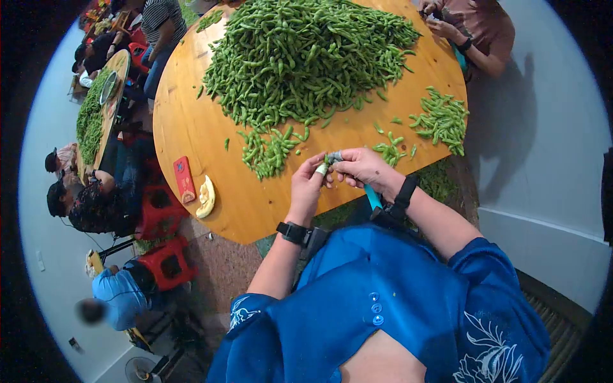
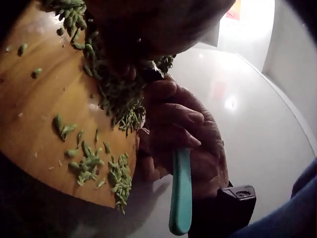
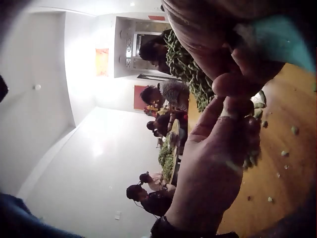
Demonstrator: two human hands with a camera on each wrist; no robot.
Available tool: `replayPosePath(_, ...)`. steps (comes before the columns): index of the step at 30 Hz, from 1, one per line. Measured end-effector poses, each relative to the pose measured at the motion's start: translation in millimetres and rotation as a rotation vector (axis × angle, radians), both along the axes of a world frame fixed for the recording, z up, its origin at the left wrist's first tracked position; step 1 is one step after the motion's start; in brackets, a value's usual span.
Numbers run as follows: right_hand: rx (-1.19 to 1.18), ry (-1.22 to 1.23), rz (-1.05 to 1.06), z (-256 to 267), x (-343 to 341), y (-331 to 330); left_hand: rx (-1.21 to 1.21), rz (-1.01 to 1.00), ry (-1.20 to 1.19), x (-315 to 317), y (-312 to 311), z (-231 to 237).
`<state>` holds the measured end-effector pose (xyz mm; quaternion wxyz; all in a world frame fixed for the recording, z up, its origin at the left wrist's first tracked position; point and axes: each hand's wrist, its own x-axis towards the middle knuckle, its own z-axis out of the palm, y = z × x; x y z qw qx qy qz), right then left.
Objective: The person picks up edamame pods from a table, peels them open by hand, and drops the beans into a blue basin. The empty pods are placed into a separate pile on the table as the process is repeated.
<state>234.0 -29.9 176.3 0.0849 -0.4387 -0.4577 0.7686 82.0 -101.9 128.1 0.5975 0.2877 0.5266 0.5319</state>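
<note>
Both hands meet over the table's near edge. My left hand (image 1: pixel 306 188) pinches a green soybean pod (image 1: pixel 327 159) between thumb and fingers; a pale wrap covers one of its digits. My right hand (image 1: pixel 370 171) touches fingertips with the left at the pod and has a grey wrap on a digit. Its curled fingers hold a tool by a flat teal handle (image 2: pixel 181 193), which sticks out below the palm; the tool's working end is hidden. Just beyond the hands lies a small heap of pods (image 1: pixel 268 153), with another small group (image 1: pixel 391 150) to the right.
A large mound of pods (image 1: pixel 300 64) covers the round table's (image 1: pixel 236 217) far part. A red packet (image 1: pixel 184 180) and a yellowish peel-like piece (image 1: pixel 206 198) lie left. More pods (image 1: pixel 442 120) sit at the right edge. Another person (image 1: pixel 479 32) works opposite; others sit left.
</note>
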Motion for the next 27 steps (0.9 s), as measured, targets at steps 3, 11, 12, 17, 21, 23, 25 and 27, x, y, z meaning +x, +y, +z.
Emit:
replayPosePath(3, -0.027, -0.010, -0.017, 3.3, 0.0, -3.0, -0.068, 0.003, -0.288, -4.8, -3.1, 1.4)
replayPosePath(11, -0.092, 0.038, -0.030, 1.2, 4.9, -1.4, -0.099, -0.037, -0.443, -4.0, -4.4, 0.6)
replayPosePath(12, -0.092, 0.038, -0.031, -0.7, 3.8, -2.3, -0.100, -0.038, -0.443, -1.0, -3.7, 1.8)
replayPosePath(17, 0.157, -0.095, 0.010, 1.2, 3.5, -9.8, 0.319, -0.155, 0.775, 4.0, -4.4, 9.6)
replayPosePath(21, 0.013, -0.004, -0.113, 4.1, 6.7, -14.5, 0.155, -0.136, 0.482, 7.5, -2.2, 19.9)
replayPosePath(23, -0.026, 0.039, -0.163, 1.2, 6.4, -14.9, 0.118, -0.125, 0.454, 11.3, -1.8, 18.9)
replayPosePath(25, -0.022, 0.024, -0.170, -2.3, 4.8, -13.5, 0.079, -0.113, 0.426, 12.7, -1.7, 13.2)
replayPosePath(27, -0.020, 0.009, -0.177, -4.4, 4.9, -11.4, 0.027, -0.017, 0.085, 13.1, 0.4, 3.1)
